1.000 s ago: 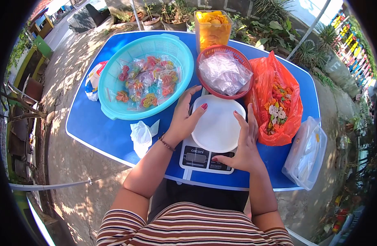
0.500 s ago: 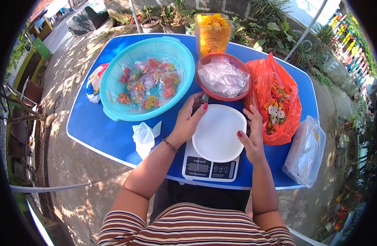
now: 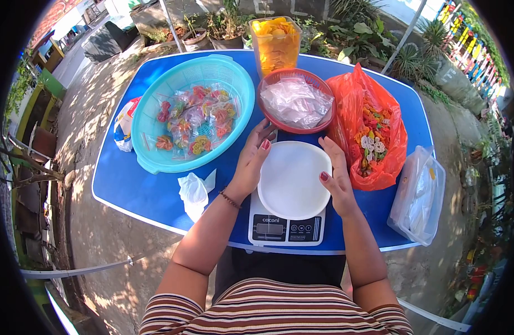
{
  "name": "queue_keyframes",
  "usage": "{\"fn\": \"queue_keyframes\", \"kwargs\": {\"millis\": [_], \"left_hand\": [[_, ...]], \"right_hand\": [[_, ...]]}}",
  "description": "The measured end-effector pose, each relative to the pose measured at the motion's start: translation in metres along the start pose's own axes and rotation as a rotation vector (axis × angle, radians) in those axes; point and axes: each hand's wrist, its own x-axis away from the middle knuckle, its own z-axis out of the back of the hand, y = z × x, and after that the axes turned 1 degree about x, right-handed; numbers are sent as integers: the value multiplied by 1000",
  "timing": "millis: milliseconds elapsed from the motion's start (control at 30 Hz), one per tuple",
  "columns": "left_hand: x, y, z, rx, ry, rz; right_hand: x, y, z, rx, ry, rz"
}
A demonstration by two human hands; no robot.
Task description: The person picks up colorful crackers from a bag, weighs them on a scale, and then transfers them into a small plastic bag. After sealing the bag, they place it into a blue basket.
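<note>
On my head feed, both hands sit low in the middle of the blue table (image 3: 139,190), one at each side of a white plate (image 3: 293,178). The plate lies flat on top of a kitchen scale (image 3: 285,229), just in front of the person's body.

The left hand (image 3: 250,167) rests against the plate's left rim. Its fingers are stretched out and loosely spread, not curled round anything, and the fingertips reach up to the near edge of a red basket (image 3: 304,130). The right hand (image 3: 338,178) lies along the plate's right rim, also slack, with the thumb on the edge and the fingers pointing away from me. Neither hand has closed on the plate. I cannot tell whether the right hand's fingers touch the rim or only the table beside it.

The red basket holds clear plastic bags (image 3: 295,100) and stands just beyond the plate. To its left is a big teal basket (image 3: 173,166) with small packets of coloured crackers (image 3: 198,120). An orange bag (image 3: 352,95) of loose crackers slumps just beside the right hand. A tub of yellow chips (image 3: 274,44) stands at the far edge, a clear lidded box (image 3: 419,195) lies at the right edge, and a crumpled white wrapper (image 3: 193,192) lies left of the scale.
</note>
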Motion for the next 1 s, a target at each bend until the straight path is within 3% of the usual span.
{"fn": "queue_keyframes", "kwargs": {"millis": [667, 1000], "left_hand": [[-3, -13, 3, 40, 44, 29], [1, -23, -4, 273, 168, 118]], "right_hand": [[-3, 11, -3, -280, 89, -29], [1, 11, -10, -282, 83, -29]]}}
